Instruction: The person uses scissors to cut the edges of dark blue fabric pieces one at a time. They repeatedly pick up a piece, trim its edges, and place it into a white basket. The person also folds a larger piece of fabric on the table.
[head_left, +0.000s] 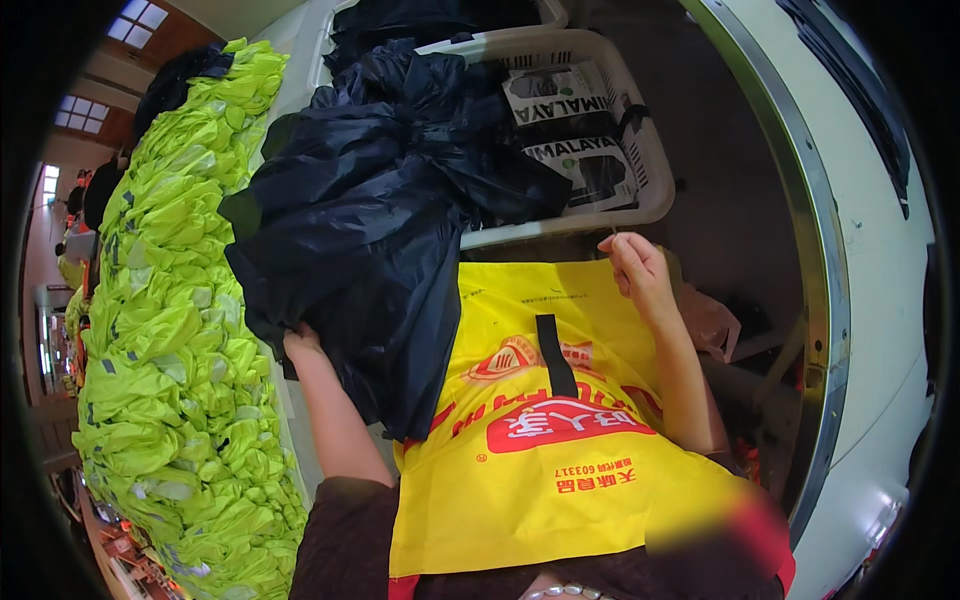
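Observation:
A dark navy piece of thin, shiny fabric [350,240] lies crumpled over the near left of a white plastic basket [650,195] and hangs down its front. My left hand [302,342] grips the fabric's lower left edge, its fingertips partly hidden by the folds. In front of the basket's near right rim, my right hand [635,265] is raised with its fingers pinched together. Something thin and dark seems to stick up from that pinch, too small to name. Black-and-white printed packs [565,95] sit inside the basket on the right.
To the left rises a long heap of bright yellow-green garments [180,330]. Another white basket [550,12] with dark fabric stands beyond. A metal-edged pale surface [850,300] runs along the right. My yellow apron [530,500] has a black strip [556,355] on it.

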